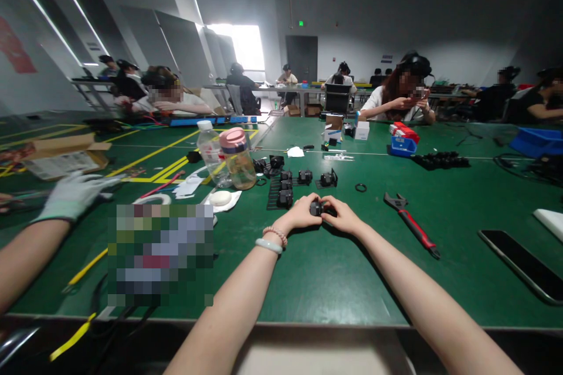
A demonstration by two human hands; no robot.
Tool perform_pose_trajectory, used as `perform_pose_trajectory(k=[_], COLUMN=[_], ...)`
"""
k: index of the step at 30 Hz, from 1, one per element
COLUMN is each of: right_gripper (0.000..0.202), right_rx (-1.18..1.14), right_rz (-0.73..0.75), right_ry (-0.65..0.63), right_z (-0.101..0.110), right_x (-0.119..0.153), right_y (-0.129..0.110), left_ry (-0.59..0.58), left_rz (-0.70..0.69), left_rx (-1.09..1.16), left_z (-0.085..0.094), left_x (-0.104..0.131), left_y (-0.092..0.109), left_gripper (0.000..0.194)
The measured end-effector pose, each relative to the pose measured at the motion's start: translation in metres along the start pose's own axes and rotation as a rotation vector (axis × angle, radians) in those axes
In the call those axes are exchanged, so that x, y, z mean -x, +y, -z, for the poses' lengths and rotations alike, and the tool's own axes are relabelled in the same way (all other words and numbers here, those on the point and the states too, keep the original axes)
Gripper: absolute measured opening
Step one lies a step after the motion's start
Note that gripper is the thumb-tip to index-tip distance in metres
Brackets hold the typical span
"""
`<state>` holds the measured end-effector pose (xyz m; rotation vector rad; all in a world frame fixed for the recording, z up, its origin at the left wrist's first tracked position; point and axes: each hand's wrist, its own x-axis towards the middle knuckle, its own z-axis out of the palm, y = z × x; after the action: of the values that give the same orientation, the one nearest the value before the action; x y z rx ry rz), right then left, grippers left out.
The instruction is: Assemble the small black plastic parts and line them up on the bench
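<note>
- Head view: your left hand (302,212) and right hand (343,215) partly closed, fingers curled, both gripping the black part (315,208).
- Part held over mid-tabletop (334,287), just nearside of black modules (285,196).
- Wrench (413,225) to your right; phone (523,263) toward the tabletop's near right corner.
</note>
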<state>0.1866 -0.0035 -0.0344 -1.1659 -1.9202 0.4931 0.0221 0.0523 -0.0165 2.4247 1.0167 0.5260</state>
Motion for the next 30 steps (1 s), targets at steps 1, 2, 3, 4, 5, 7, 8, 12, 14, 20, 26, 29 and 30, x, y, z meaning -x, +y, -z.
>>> perform_pose_trajectory(k=[1, 2, 3, 4, 5, 7, 8, 12, 14, 20, 26, 29, 30], right_gripper=[0.038, 0.038, 0.038, 0.038, 0.038, 0.038, 0.038, 0.037, 0.037, 0.037, 0.037, 0.036, 0.036], right_rx=[0.001, 0.003, 0.004, 0.006, 0.008, 0.012, 0.012, -0.002, -0.003, 0.001, -0.006, 0.005, 0.007], right_rz=[-0.003, -0.005, -0.008, -0.010, -0.012, -0.018, -0.020, -0.018, -0.023, -0.014, -0.013, -0.018, -0.018], right_ry=[-0.001, 0.000, 0.000, 0.000, -0.001, -0.005, -0.006, -0.005, -0.008, -0.006, -0.006, -0.009, -0.010], right_z=[0.0001, 0.0002, 0.0002, 0.0002, 0.0002, 0.0003, 0.0003, 0.0000, -0.0002, -0.0001, 0.0010, 0.0009, 0.0008], right_x=[0.0001, 0.0001, 0.0002, 0.0002, 0.0003, 0.0002, 0.0002, -0.0001, -0.0001, 0.0001, 0.0005, 0.0006, 0.0006], right_y=[0.0001, 0.0002, 0.0002, 0.0002, 0.0002, 0.0002, 0.0002, 0.0005, 0.0005, -0.0006, -0.0006, 0.0002, 0.0005], left_ry=[0.000, 0.000, -0.003, -0.005, -0.007, -0.011, -0.011, -0.008, -0.007, -0.006, -0.009, -0.010, -0.010], left_rz=[0.006, 0.011, 0.016, 0.019, 0.020, 0.010, 0.004, 0.004, 0.007, -0.003, 0.005, 0.003, 0.001], left_rx=[-0.001, -0.002, -0.002, -0.001, 0.001, 0.006, 0.008, 0.005, -0.002, -0.016, -0.001, 0.002, 0.004], left_z=[0.0003, 0.0007, 0.0011, 0.0013, 0.0015, 0.0016, 0.0014, 0.0005, 0.0002, 0.0000, -0.0011, -0.0021, -0.0024], left_x=[0.0001, 0.0002, 0.0004, 0.0005, 0.0007, 0.0010, 0.0011, 0.0011, 0.0011, 0.0008, 0.0000, -0.0009, -0.0012], left_y=[0.0007, 0.0014, 0.0021, 0.0025, 0.0027, 0.0025, 0.0022, 0.0010, 0.0009, 0.0005, -0.0010, -0.0020, -0.0023], left_gripper=[0.044, 0.044, 0.044, 0.045, 0.045, 0.046, 0.046, 0.048, 0.048, 0.047, 0.048, 0.048, 0.048])
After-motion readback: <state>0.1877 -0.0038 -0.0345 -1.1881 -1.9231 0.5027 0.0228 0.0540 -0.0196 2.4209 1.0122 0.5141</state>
